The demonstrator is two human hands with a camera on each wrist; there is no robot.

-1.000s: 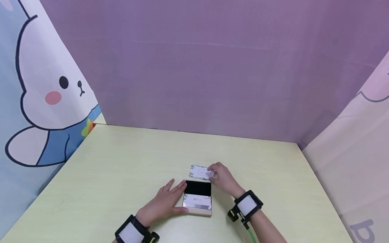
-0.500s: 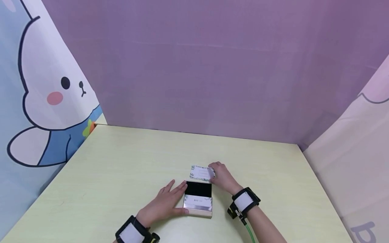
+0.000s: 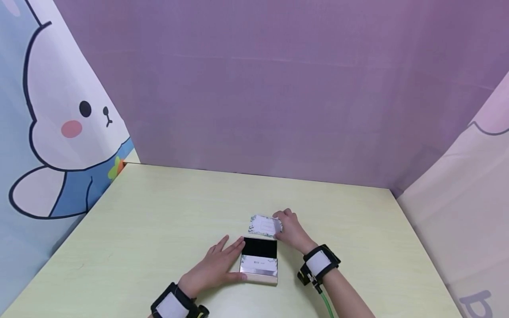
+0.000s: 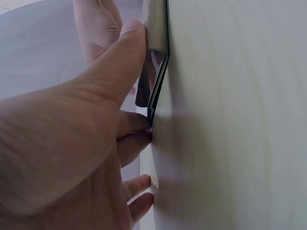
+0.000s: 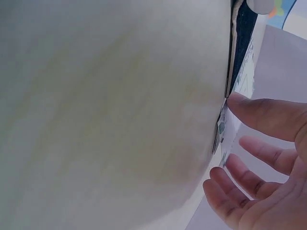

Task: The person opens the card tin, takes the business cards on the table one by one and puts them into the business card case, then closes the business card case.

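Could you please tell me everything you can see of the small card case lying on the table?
The card case is a flat rectangular box, black in its far half, with white cards over a silvery, pale near edge. It lies flat on the table. The left hand rests against its left side, thumb on the near corner. A stack of cards lies just beyond it.

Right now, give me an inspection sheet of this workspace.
Surface: pale yellow-green table, wood-grain finish.
Job's things: open card box with a dark inside and cards in it; loose stack of white cards just beyond it.
Clutter: nothing seen.
Hands: left hand lies flat against the box's left side, thumb at its near corner; right hand pinches the card stack's right edge.
Cables: green cable at the right wrist.
Surroundings: purple backdrop; cartoon rabbit panel on the left.
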